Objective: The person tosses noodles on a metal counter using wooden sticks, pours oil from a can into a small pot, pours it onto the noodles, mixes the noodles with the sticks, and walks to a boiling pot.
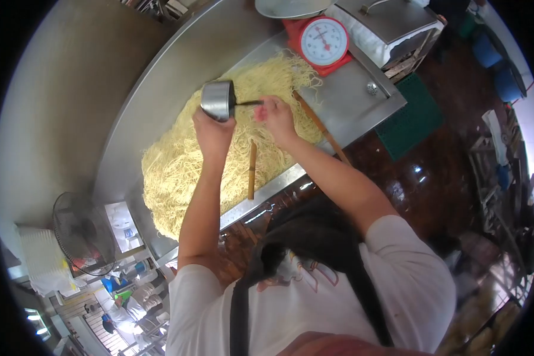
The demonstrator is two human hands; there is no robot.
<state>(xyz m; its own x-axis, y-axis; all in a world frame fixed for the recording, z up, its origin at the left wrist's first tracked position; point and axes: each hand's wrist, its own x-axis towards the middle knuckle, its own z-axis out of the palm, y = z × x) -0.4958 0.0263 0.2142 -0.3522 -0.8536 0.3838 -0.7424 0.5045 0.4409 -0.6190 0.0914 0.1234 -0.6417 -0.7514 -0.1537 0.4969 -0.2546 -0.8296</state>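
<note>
A metal saucepan (218,101) with a dark handle is held tipped on its side above a big heap of pale yellow noodles (178,178). Fingers of my left hand (213,130) are wrapped round the pan's near side. My right hand (279,121) is closed at the end of the handle; a pinkish patch shows by its fingers, and I cannot make out what it is. The inside of the pan is mostly hidden from me. Among the noodles, close to my wrists, lies one wooden stick (252,169); a longer wooden stick (321,127) rests across the table's edge.
The noodles cover much of a steel table (362,110) with a raised back wall. A red dial scale (323,41) stands at the far end, near a lidded metal box (391,21). A fan (83,231) is at the left. Farther off, a person (130,308) in white is visible.
</note>
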